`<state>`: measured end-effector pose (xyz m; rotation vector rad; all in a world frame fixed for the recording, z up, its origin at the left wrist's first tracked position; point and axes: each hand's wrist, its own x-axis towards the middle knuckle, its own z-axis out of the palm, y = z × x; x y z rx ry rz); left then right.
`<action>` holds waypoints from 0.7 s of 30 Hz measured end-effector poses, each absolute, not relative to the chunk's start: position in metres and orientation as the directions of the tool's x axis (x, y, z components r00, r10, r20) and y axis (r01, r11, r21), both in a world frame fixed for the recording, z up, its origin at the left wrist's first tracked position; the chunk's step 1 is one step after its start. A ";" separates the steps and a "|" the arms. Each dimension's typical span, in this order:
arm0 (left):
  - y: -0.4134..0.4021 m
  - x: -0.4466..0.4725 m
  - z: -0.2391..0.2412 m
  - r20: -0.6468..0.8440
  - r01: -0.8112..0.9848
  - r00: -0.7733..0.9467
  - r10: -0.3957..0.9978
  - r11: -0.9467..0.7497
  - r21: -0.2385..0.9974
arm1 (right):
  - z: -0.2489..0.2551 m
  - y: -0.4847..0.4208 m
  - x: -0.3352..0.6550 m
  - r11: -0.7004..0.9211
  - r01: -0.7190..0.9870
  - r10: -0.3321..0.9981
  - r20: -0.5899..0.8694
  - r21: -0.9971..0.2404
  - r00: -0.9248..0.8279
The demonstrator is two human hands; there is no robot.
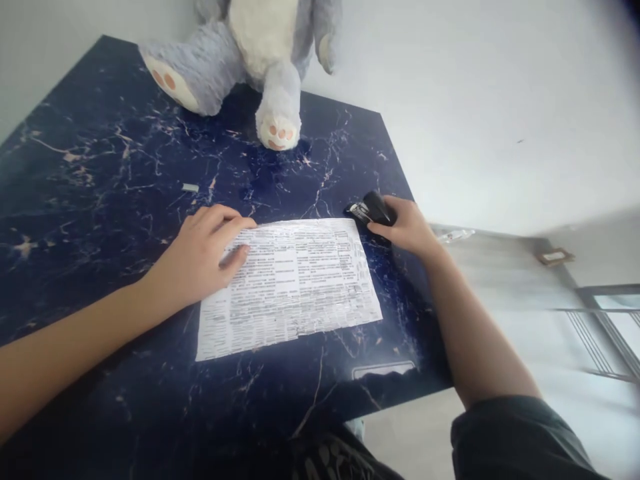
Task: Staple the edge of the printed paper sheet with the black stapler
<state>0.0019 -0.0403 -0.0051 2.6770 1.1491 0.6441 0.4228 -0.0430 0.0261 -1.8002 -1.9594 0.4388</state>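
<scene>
A sheet of white paper [295,287] covered in dense printed lines lies slightly askew on the dark blue marbled table [125,233]. My left hand [205,250] rests over its upper left corner, fingertips at the top edge and thumb on the print, the thumb apart from the fingers. Just past the upper right corner of the sheet, my right hand [405,223] grips what looks like a black stapler [374,209], its metal end pointing left. The rear of the stapler is hidden in my palm.
A grey and cream plush toy [265,40] sits at the far edge of the table. A small pale green piece [190,187] lies beyond my left hand. A white-edged item [383,370] is near the front right edge. On the floor to the right is a brown object [555,257].
</scene>
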 end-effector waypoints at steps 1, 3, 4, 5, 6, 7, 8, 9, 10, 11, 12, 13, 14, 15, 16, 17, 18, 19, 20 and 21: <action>-0.040 0.002 -0.006 0.339 0.648 0.615 0.712 -0.702 0.297 | 0.023 -0.043 0.421 0.119 0.865 0.991 0.111 -0.487 -0.073; -0.040 0.002 -0.009 0.374 0.616 0.633 0.678 -0.734 0.287 | 0.020 -0.043 0.416 0.149 0.888 0.985 0.143 -0.434 -0.095; -0.039 0.003 -0.011 0.380 0.594 0.647 0.661 -0.750 0.293 | 0.018 -0.043 0.414 0.164 0.898 0.981 0.162 -0.408 -0.105; -0.039 0.003 -0.012 0.374 0.573 0.663 0.648 -0.761 0.303 | 0.017 -0.043 0.412 0.178 0.905 0.978 0.174 -0.386 -0.118; -0.038 0.004 -0.013 0.359 0.560 0.677 0.642 -0.766 0.315 | 0.017 -0.043 0.411 0.188 0.909 0.976 0.174 -0.371 -0.131; -0.038 0.004 -0.013 0.341 0.556 0.686 0.643 -0.765 0.325 | 0.016 -0.044 0.410 0.194 0.911 0.976 0.168 -0.364 -0.141; -0.038 0.005 -0.013 0.329 0.561 0.687 0.648 -0.761 0.327 | 0.016 -0.044 0.409 0.199 0.911 0.976 0.160 -0.361 -0.149; -0.039 0.005 -0.013 0.327 0.571 0.683 0.653 -0.756 0.320 | 0.016 -0.044 0.408 0.202 0.910 0.976 0.154 -0.362 -0.155; -0.039 0.006 -0.011 0.327 0.585 0.676 0.661 -0.750 0.308 | 0.016 -0.045 0.408 0.205 0.909 0.975 0.153 -0.362 -0.159; -0.040 0.006 -0.010 0.324 0.598 0.670 0.668 -0.744 0.297 | 0.016 -0.045 0.407 0.210 0.909 0.974 0.158 -0.361 -0.162; -0.040 0.006 -0.008 0.320 0.608 0.666 0.674 -0.739 0.290 | 0.016 -0.045 0.408 0.215 0.908 0.972 0.167 -0.359 -0.164; -0.041 0.007 -0.006 0.317 0.613 0.664 0.677 -0.736 0.287 | 0.016 -0.045 0.408 0.222 0.909 0.970 0.179 -0.354 -0.167; -0.042 0.007 -0.004 0.316 0.615 0.663 0.679 -0.734 0.289 | 0.015 -0.045 0.409 0.227 0.910 0.967 0.192 -0.347 -0.168; -0.042 0.007 -0.003 0.318 0.613 0.660 0.681 -0.733 0.295 | 0.015 -0.044 0.409 0.229 0.913 0.964 0.207 -0.339 -0.165; -0.043 0.008 -0.001 0.320 0.611 0.659 0.681 -0.732 0.301 | 0.014 -0.044 0.410 0.228 0.916 0.962 0.221 -0.331 -0.160; -0.043 0.008 0.000 0.323 0.607 0.658 0.680 -0.733 0.307 | 0.014 -0.043 0.410 0.226 0.918 0.961 0.231 -0.326 -0.154; -0.043 0.008 0.001 0.321 0.608 0.657 0.682 -0.731 0.310 | 0.013 -0.043 0.411 0.223 0.919 0.960 0.237 -0.326 -0.148; -0.043 0.008 0.001 0.317 0.612 0.654 0.687 -0.726 0.313 | 0.013 -0.043 0.411 0.220 0.918 0.961 0.237 -0.330 -0.144; -0.044 0.008 0.001 0.311 0.618 0.649 0.694 -0.720 0.317 | 0.013 -0.043 0.411 0.217 0.916 0.962 0.234 -0.338 -0.142; -0.044 0.008 0.001 0.306 0.623 0.642 0.703 -0.711 0.325 | 0.013 -0.043 0.410 0.216 0.913 0.963 0.230 -0.346 -0.141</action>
